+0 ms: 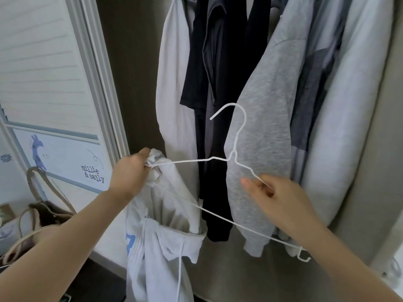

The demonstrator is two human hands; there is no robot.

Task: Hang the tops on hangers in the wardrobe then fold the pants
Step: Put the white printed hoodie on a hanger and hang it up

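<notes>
While the left hand (130, 171) is gripping a white hooded cotton top (161, 232) over 1 end of a thin white wire hanger (237, 131), that end is being hidden by fabric. Right hand (277, 199) fingers are pinching the opposite shoulder wire. Grey sweatshirts (268, 118) and black tops (209, 73) are crowding the wardrobe behind; their upper parts are cut off.

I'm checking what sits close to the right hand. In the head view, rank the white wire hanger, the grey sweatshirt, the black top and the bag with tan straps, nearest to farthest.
1. White wire hanger: its right shoulder is pinched in the right hand.
2. Grey sweatshirt: hangs directly behind the hand.
3. Black top: hangs further left.
4. Bag with tan straps: far left, low.
</notes>
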